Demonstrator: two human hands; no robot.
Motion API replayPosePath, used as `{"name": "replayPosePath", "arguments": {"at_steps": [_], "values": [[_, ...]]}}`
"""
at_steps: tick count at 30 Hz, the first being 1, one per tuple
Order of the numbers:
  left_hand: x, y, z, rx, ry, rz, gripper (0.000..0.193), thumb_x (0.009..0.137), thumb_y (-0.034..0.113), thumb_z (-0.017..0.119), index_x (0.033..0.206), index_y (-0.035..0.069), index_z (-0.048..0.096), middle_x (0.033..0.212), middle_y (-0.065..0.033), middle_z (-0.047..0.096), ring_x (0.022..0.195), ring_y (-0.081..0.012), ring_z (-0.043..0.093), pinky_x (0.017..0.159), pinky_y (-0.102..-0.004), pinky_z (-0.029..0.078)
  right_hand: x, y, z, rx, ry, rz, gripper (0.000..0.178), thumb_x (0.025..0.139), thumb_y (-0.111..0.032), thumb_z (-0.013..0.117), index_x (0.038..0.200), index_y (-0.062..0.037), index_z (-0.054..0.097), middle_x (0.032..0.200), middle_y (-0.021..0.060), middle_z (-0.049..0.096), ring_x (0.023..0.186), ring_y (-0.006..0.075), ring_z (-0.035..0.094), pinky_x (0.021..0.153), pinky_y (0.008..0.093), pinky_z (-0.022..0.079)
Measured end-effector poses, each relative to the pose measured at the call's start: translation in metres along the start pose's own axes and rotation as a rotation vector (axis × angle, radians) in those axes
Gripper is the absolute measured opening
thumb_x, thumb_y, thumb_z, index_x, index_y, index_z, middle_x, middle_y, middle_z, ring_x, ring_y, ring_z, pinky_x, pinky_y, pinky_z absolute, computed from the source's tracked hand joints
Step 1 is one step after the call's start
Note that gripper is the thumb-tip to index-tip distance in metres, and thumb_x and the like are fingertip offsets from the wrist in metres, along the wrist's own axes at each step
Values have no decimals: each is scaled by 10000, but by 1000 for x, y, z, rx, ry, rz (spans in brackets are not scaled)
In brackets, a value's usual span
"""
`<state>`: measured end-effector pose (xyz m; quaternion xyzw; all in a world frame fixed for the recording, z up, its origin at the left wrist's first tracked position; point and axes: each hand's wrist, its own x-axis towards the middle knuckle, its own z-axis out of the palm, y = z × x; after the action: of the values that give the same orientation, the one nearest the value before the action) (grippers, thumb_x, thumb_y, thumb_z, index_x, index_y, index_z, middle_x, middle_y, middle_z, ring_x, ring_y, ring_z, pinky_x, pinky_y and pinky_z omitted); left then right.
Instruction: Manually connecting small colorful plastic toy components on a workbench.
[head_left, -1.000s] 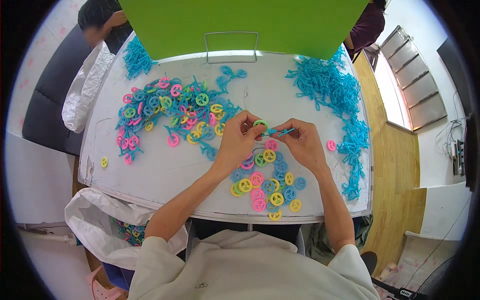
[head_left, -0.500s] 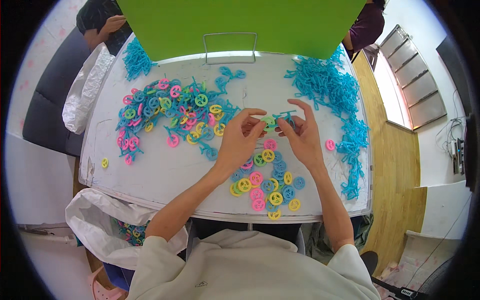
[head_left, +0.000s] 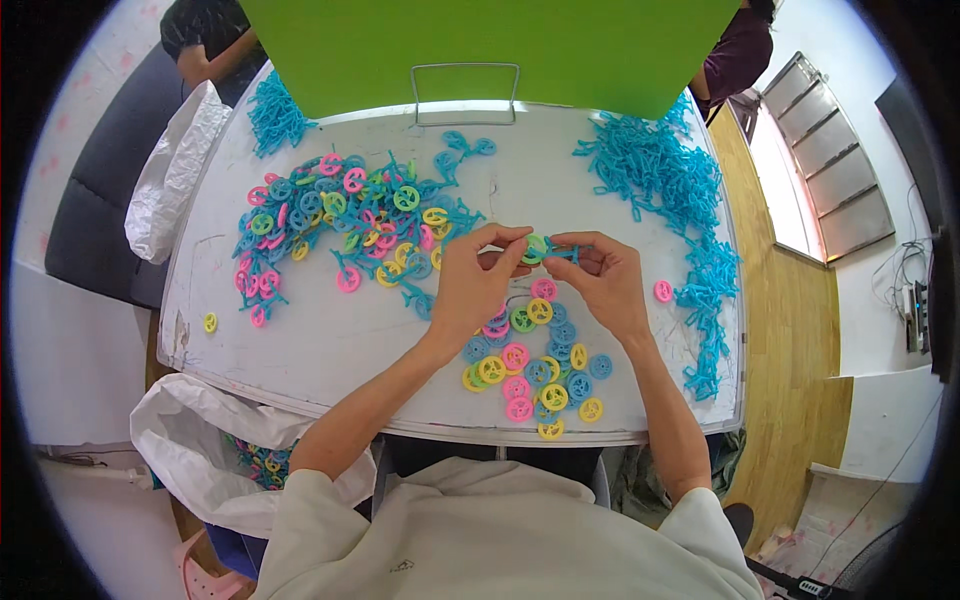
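Above the middle of the table, my left hand [head_left: 482, 278] pinches a green spoked toy wheel [head_left: 536, 248] between thumb and fingers. My right hand [head_left: 608, 283] grips a blue plastic toy bicycle frame [head_left: 562, 253], one end of which meets the wheel; whether the two are joined I cannot tell. Just below my hands lie loose wheels [head_left: 540, 372] in pink, yellow, blue and green. To the left of my left hand is a heap of blue frames with coloured wheels [head_left: 345, 215]. A large pile of bare blue frames [head_left: 655, 170] sits beyond my right hand.
A green board [head_left: 480, 60] stands across the far side of the white table [head_left: 300, 365], with a metal wire bracket [head_left: 465, 66] before it. More blue frames [head_left: 277, 115] lie far left. An open white sack [head_left: 190, 420] with coloured parts hangs near left. Other people sit beyond the board.
My right fingers, earlier spread with the index raised, have folded down around the blue frame. The frame has come up against the green wheel.
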<state>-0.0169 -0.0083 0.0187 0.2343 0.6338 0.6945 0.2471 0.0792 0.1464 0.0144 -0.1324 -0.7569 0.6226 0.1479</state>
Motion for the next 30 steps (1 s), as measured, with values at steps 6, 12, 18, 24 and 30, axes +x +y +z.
{"name": "replayPosePath", "arguments": {"at_steps": [6, 12, 18, 24, 30], "values": [[-4, 1, 4, 23, 47, 1, 206, 923, 55, 554, 1091, -52, 611, 943, -98, 635, 825, -165, 667, 732, -249, 570, -2, -8, 9, 202, 51, 91, 275, 818, -12, 690, 1078, 48, 623, 847, 86, 665, 769, 113, 654, 698, 242, 574], [-3, -5, 4, 57, 64, 79, 177, 928, 45, 540, 1071, -53, 577, 982, -95, 603, 846, -158, 657, 756, -255, 571, -6, -11, 13, -67, 104, 33, 263, 801, -12, 709, 1055, 25, 650, 849, 73, 683, 772, 107, 653, 635, 214, 525], [4, -3, -5, -68, -60, -28, 151, 938, 53, 525, 1052, -45, 539, 1015, -117, 593, 880, -173, 653, 802, -268, 570, -1, -9, 3, -385, 102, -403, 249, 776, -31, 734, 1019, -12, 682, 850, 68, 703, 758, 108, 642, 674, 256, 525], [1, -6, -1, 6, -31, 7, 160, 940, 70, 531, 1047, -48, 536, 1007, -123, 601, 911, -178, 647, 811, -279, 569, -11, -16, 17, -296, 201, -186, 234, 772, -41, 737, 1002, -24, 694, 874, 77, 705, 793, 116, 645, 761, 265, 530], [2, 0, -2, -102, -62, -5, 157, 921, 58, 561, 1038, -45, 547, 992, -115, 615, 897, -170, 648, 815, -281, 562, -4, -12, 2, -259, 93, -293, 283, 807, -41, 703, 1080, -20, 628, 940, 86, 686, 812, 125, 642, 753, 273, 532]]}}
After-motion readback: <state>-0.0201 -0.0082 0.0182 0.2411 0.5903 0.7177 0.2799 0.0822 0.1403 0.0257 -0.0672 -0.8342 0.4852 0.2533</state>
